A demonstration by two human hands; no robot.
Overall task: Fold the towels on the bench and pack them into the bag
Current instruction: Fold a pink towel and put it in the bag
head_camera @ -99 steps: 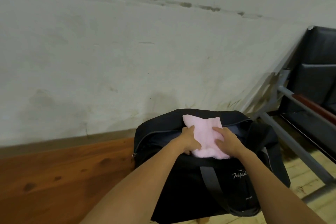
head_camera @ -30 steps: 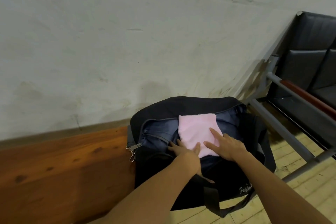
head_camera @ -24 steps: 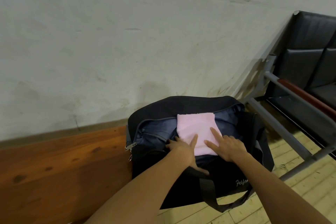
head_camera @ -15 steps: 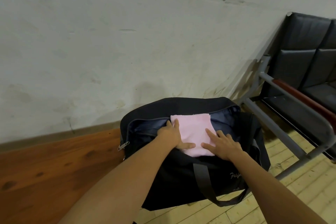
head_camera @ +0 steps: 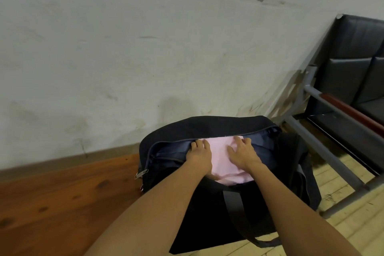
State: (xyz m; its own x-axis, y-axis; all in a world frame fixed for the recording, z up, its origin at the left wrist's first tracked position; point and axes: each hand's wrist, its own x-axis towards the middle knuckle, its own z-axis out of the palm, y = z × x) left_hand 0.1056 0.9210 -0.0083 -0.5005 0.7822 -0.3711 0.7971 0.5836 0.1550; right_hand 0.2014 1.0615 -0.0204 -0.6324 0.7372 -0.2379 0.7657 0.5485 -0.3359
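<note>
From the head camera you look down on the black bag (head_camera: 207, 210), which sits at the end of the wooden bench (head_camera: 62, 199) with its zip open. The pink towel (head_camera: 220, 156) lies folded inside the bag, in the middle of the opening, over the dark blue lining.

Your left hand (head_camera: 200, 155) rests flat on the towel's left edge — fingers straight and close together, their tips at the far rim of the bag's opening. Your right hand (head_camera: 243, 154) lies on the towel's right half with the fingers spread and only slightly bent, pressing down rather than gripping. Neither hand curls around anything.

A zip pull (head_camera: 141, 173) hangs at the bag's left end, just above the bench. One grey strap (head_camera: 234, 206) runs down the bag's near side. To the right of the bag stands a grey metal frame (head_camera: 324, 151) with black padded seats (head_camera: 357, 64) — well apart from your hands. Behind the bag rises a scuffed white wall (head_camera: 145, 48).
</note>
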